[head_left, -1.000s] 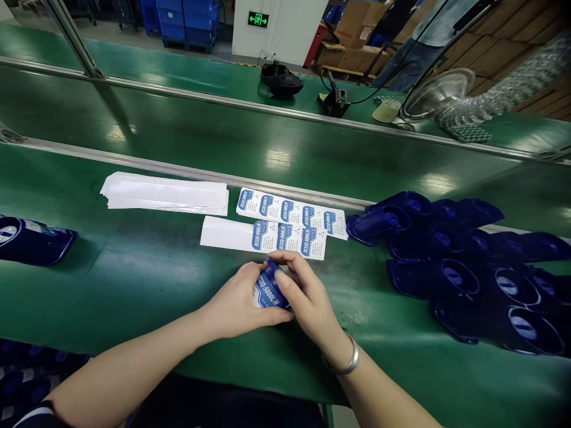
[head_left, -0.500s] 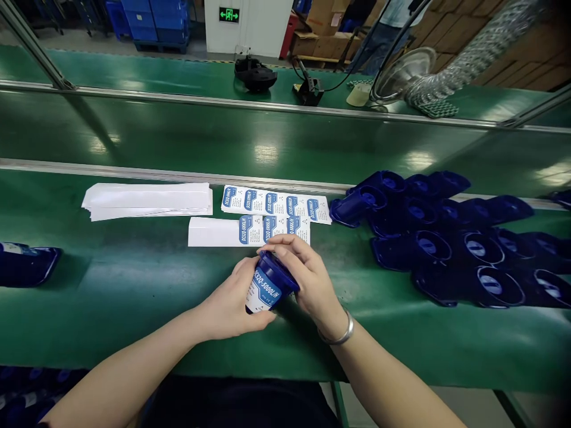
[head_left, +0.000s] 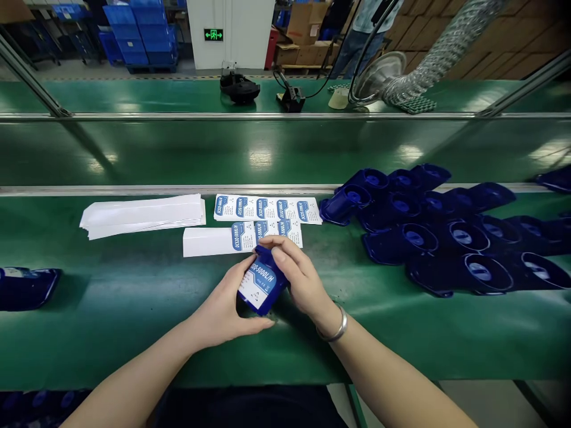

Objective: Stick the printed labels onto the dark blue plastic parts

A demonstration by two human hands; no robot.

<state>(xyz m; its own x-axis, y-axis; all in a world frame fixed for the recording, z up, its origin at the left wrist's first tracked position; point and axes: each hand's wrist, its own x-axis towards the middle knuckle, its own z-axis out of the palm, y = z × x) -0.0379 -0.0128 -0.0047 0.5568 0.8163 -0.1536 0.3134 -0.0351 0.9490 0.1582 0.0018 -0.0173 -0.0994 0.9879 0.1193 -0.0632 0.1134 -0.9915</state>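
Note:
A dark blue plastic part point(head_left: 273, 274) with a blue-and-white label on its face is held between both hands above the green table. My left hand point(head_left: 225, 303) grips its left side, thumb stretched below it. The fingers of my right hand point(head_left: 301, 273) wrap round its upper right edge; a metal bangle is on that wrist. Just beyond the hands lies a white strip point(head_left: 207, 242) with several labels at its right part. Behind it are label sheets point(head_left: 267, 208), and to the left a stack of blank white strips point(head_left: 143, 215).
Many dark blue parts point(head_left: 417, 238) crowd the right side of the table. Another blue part point(head_left: 29, 289) lies at the far left. A metal rail point(head_left: 156, 190) crosses behind the strips. Farther back are a black device point(head_left: 239, 89), a flexible duct point(head_left: 446, 53) and a person point(head_left: 361, 35).
The blue part has turned in my hands, so its labelled face shows flatter and its round rim is no longer seen. The camera view has shifted slightly.

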